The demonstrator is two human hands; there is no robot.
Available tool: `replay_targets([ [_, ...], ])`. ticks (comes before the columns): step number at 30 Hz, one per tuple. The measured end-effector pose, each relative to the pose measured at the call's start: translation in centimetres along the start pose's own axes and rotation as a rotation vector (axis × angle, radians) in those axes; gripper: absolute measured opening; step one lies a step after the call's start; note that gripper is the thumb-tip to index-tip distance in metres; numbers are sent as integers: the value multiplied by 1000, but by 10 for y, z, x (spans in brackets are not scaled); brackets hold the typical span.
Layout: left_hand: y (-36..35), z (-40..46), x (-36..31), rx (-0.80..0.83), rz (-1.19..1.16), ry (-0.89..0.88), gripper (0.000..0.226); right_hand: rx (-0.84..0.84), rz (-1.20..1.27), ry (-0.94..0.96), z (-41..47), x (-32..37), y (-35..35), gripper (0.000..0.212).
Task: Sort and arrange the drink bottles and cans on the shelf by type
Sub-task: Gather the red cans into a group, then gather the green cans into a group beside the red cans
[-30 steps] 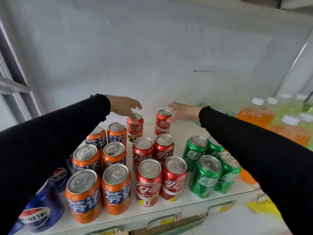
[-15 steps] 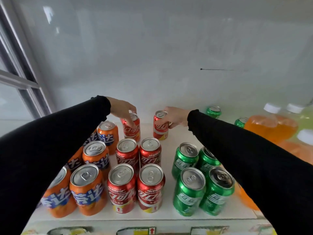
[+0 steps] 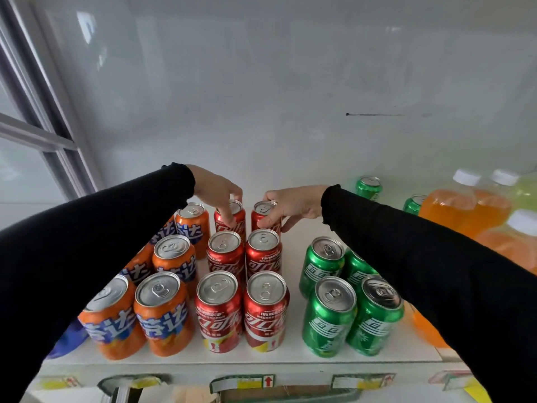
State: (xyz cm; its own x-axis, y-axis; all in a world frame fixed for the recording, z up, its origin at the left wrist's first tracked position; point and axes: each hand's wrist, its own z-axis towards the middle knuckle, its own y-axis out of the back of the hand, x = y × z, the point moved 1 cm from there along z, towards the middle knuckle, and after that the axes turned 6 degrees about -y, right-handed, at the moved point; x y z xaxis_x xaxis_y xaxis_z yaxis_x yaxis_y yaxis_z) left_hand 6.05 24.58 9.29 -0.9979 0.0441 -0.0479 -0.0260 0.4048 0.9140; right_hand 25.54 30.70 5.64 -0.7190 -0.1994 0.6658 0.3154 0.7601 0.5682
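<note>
While our two black-sleeved arms reach to the back of the white shelf [image 3: 293, 245], our left hand [image 3: 218, 191] curls its fingers over the rear-left red aluminium cola can [image 3: 232, 221] and our right hand [image 3: 293, 207] pinches the rear-right red cola can [image 3: 265, 215] beside it. These two cans stand upright behind four more red cans [image 3: 242, 283], with orange soda cans [image 3: 162, 286] to their left and green soda cans [image 3: 343, 295] to their right.

Glossy painted metal cans [image 3: 218, 311] with bare brushed-silver tops, translucent plastic bottles [image 3: 462, 209] with matt white caps, smooth white shelf [image 3: 293, 245], matt black cloth sleeves [image 3: 421, 257]
</note>
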Motion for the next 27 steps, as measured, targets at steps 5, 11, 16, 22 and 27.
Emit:
replay_targets([
  [5, -5, 6, -1, -3, -21, -41, 72, -10, 22, 2, 0, 3, -5, 59],
  [11, -7, 6, -1, -6, -28, -56, 71, -81, 42, 3, 1, 0, -15, 69],
  [16, -4, 6, -2, 2, -70, -54, 83, -133, 110, 19, -10, 1, -11, 83],
  [22, 24, 13, -30, -225, -231, -255, 84, -574, 369, 133, -47, -5, 21, 56],
  [27, 45, 42, -86, -339, -276, -432, 67, -1092, 563, 125, -68, -35, 51, 47],
])
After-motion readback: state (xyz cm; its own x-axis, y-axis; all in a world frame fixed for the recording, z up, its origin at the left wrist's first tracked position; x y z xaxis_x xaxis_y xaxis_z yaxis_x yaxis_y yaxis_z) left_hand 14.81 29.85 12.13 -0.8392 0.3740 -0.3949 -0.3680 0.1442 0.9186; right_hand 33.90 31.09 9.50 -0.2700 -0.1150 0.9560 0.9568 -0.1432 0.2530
